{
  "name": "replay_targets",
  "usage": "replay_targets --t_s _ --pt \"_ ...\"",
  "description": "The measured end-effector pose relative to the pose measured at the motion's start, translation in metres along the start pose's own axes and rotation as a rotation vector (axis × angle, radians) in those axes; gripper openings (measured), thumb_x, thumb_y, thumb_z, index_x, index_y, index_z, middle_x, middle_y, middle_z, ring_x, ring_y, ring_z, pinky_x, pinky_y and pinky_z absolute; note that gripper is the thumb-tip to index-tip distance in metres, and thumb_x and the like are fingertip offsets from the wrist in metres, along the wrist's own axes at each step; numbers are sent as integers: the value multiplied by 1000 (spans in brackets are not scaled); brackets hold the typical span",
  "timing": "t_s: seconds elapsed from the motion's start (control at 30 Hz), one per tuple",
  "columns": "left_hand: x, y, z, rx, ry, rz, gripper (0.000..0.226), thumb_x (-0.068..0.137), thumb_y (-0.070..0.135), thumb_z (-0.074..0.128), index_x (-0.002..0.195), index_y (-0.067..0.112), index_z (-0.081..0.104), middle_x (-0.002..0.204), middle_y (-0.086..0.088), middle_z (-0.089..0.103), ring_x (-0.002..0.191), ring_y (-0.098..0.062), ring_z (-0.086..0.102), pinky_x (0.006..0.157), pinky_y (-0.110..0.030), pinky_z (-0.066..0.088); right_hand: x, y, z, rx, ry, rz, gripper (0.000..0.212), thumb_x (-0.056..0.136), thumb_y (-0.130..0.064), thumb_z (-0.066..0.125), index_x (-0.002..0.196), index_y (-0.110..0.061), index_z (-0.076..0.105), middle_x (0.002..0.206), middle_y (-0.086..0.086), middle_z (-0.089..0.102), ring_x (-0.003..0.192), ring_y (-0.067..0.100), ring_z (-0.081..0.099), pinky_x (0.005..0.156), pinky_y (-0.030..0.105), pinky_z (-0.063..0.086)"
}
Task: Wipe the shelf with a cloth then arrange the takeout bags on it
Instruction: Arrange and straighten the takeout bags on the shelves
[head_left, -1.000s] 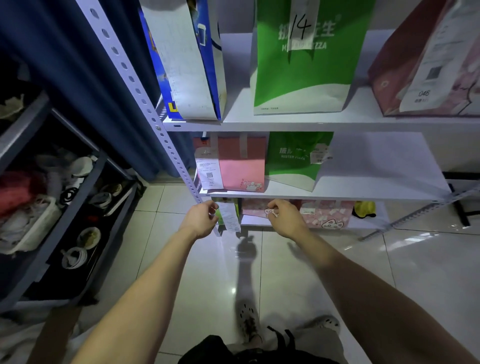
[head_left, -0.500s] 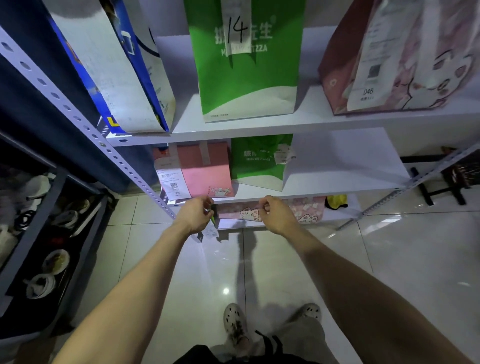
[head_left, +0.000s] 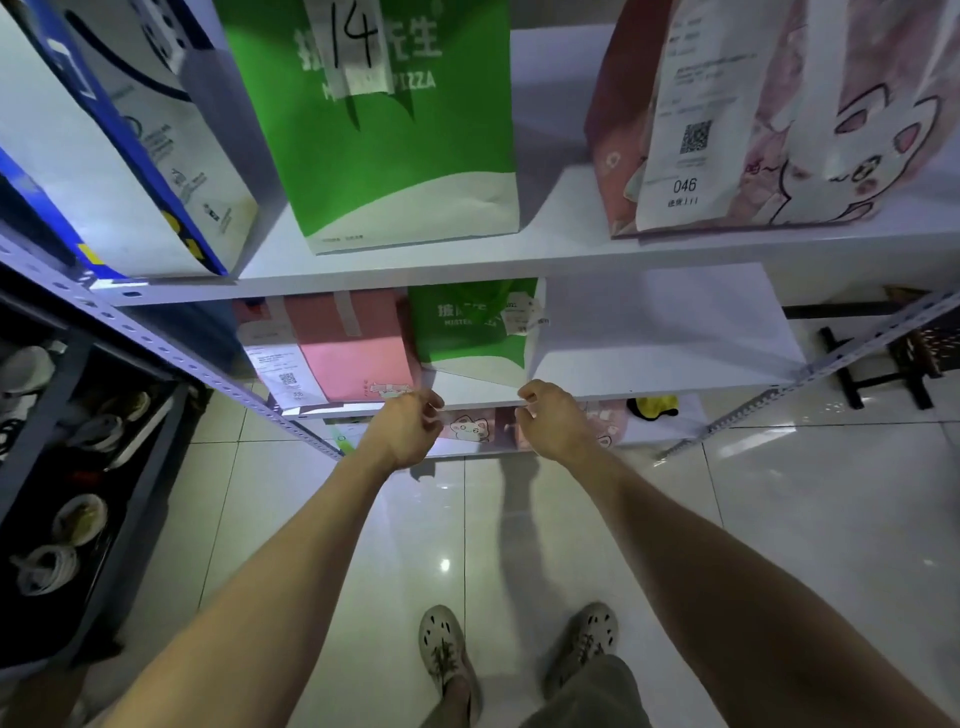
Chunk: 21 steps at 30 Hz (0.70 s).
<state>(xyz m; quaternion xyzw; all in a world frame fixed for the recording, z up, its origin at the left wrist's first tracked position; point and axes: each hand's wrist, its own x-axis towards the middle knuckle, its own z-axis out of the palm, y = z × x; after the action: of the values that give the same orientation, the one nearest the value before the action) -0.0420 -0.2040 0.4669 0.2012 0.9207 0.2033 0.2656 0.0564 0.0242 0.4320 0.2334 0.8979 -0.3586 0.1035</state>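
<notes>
Our left hand (head_left: 402, 431) and our right hand (head_left: 553, 421) are a little apart, just in front of the edge of the middle shelf (head_left: 665, 358). The fingers of both hands are loosely curled. We see nothing held in them, and no cloth.

So we think this is the bag part of the job. To do it well, we should lift one bag with both hands and hold it by its sides so it does not squash. We should stand it up straight with its paper slip facing us, close beside the next bag.

On the middle shelf, a pink bag (head_left: 353, 353) and a small green bag (head_left: 472, 332) stand at the left, just behind our hands. The right side of that shelf is bare, so there looks to be room there.

The cat bags (head_left: 470, 428) are on the bottom shelf (head_left: 685, 415), right under our hands and between them. They look like the nearest to reach. A yellow thing (head_left: 652, 405) lies near them on the right. We cannot tell what it is.

The top shelf (head_left: 561, 228) already has three tall bags standing in a row.
</notes>
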Motion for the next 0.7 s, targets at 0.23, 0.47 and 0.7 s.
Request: replay_targets --t_s 0.23,0.47,0.7 --pt "10 -10 27 0 9 -28 35 102 14 65 137 13 68 127 -6 76 110 -25 73 99 -35 57 59 9 8 34 176 96 45 100 -42 69 134 -11 63 131 9 69 119 28 66 101 36 54" --pt "-3 -41 54 19 3 -109 32 103 18 68 135 11 69 126 -6 77 109 -29 73 99 -40 57 109 7 13 -50 245 94 39 101 -47 66 122 -14 68 118 10 70 101 29 71 87 38 62" --pt "-17 -56 73 52 -46 -146 34 105 18 65 139 12 67 131 -5 75 113 -29 71 102 -41 56 111 24 5 -24 389 82 21 106 -25 59 110 -7 70 107 10 70 92 27 69 74 32 55"
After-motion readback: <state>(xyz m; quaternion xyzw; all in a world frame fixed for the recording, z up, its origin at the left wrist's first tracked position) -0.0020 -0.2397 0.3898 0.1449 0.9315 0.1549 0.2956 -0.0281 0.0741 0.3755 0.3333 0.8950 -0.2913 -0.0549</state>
